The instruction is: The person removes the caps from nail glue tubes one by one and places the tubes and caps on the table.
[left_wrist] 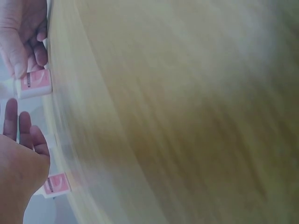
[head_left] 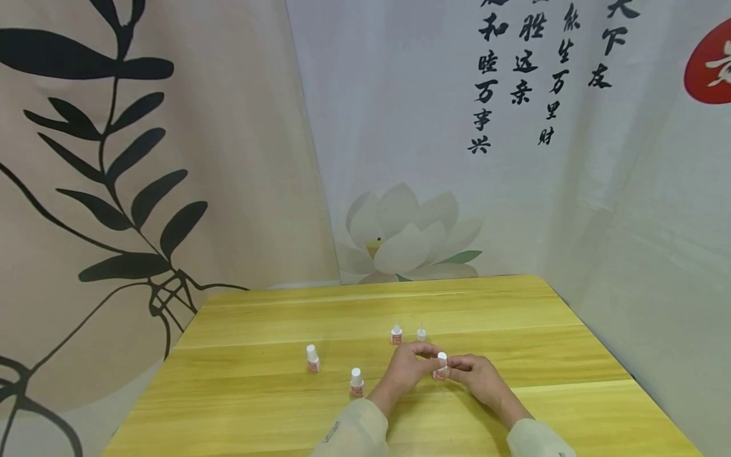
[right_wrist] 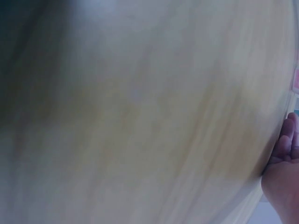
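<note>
A small white squeeze bottle (head_left: 440, 374) with a red-and-white label stands upright between my two hands, over the wooden table. My right hand (head_left: 478, 381) pinches its body with thumb and fingers; the left wrist view shows that thumb on the bottle (left_wrist: 36, 84) beside the label. From the other side my left hand (head_left: 407, 369) reaches in, thumb and forefinger at the white cap (head_left: 442, 357). In the left wrist view the other left fingers (left_wrist: 26, 128) stretch out loosely. The right wrist view catches only the edge of my right hand (right_wrist: 285, 177).
Two similar capped bottles stand left of my hands, one farther (head_left: 313, 359) and one nearer (head_left: 356, 383). Behind my left hand are another labelled bottle (head_left: 396, 335) and a white bottle with a thin tip (head_left: 421, 334). The yellow wooden table (head_left: 257, 406) ends before a printed curtain (head_left: 257, 158).
</note>
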A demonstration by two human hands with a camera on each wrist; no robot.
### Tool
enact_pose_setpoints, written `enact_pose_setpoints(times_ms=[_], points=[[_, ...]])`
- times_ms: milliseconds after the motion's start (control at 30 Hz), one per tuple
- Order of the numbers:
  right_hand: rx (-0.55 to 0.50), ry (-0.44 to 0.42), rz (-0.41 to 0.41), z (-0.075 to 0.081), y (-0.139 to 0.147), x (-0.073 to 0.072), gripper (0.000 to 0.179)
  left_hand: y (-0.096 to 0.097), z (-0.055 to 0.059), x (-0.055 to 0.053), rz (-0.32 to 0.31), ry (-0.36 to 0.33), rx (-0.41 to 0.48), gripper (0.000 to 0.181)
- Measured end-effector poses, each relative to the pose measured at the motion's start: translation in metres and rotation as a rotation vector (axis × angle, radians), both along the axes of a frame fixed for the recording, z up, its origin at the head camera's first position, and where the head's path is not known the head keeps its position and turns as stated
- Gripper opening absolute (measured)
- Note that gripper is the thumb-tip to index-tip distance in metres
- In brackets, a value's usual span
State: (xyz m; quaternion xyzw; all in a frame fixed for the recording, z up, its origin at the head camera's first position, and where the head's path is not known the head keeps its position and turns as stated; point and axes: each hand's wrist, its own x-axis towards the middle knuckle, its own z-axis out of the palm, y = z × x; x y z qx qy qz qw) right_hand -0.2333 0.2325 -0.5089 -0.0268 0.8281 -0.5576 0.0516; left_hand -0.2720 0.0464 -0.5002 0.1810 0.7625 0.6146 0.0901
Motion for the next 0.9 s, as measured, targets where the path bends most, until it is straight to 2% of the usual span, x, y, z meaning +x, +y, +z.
enact_pose_setpoints(times_ms=[367,700,900], points=[[0.012,-0.02,-0.05,0.0014,0.0002,0.0017,0.031,-0.0024,-0.0004,0.0003,-0.029,-0.017,0.023,0.02],[0.008,-0.007,0.015,0.0011,0.0012,0.0003,0.031,-0.0013,0.0006,-0.0018,-0.02,-0.007,-0.012,0.012],[0.012,-0.003,-0.002,0.0008,0.0004,-0.0003,0.029,-0.0001,0.0009,-0.001,-0.002,-0.008,-0.014,0.012]])
